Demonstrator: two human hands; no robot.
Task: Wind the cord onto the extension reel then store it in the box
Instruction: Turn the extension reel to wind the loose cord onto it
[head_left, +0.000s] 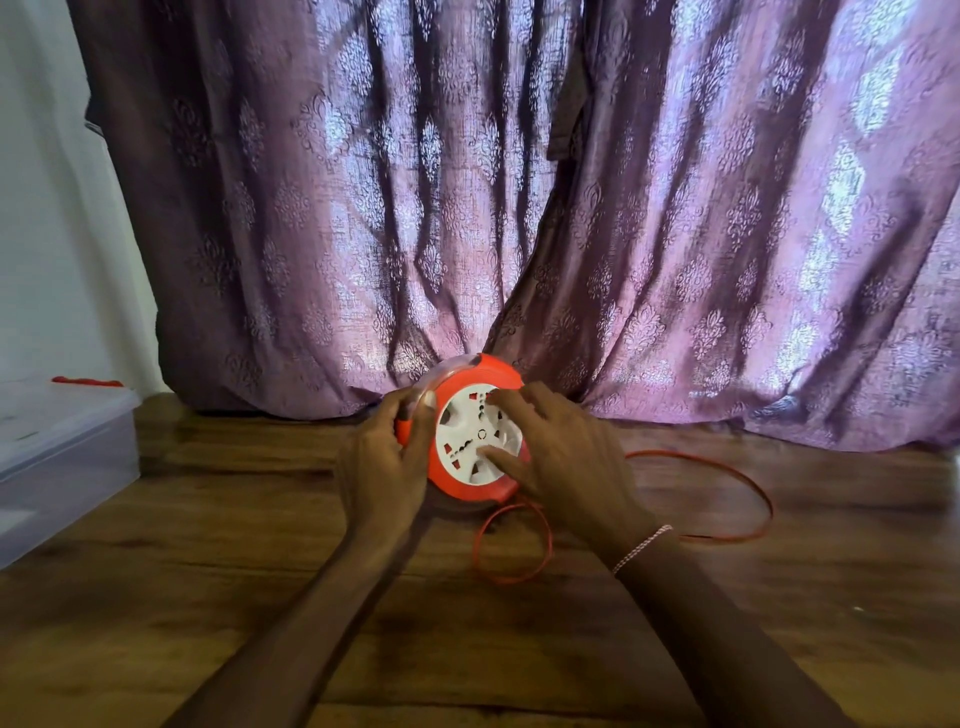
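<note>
The left hand (387, 457) reaches forward and grasps the left rim of the orange extension reel (470, 486), thumb hooked over its front edge. The right hand (563, 460) lies released, its spread fingers pressing the white socket face. The reel stands on edge on the wooden floor (234, 545) before the curtain (467, 182), with loose cord (474, 545) looped beside it and the clear box (62, 452) well apart at far left.

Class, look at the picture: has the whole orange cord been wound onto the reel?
No: loops of the cord lie loose on the wooden floor, right of the reel.
</note>
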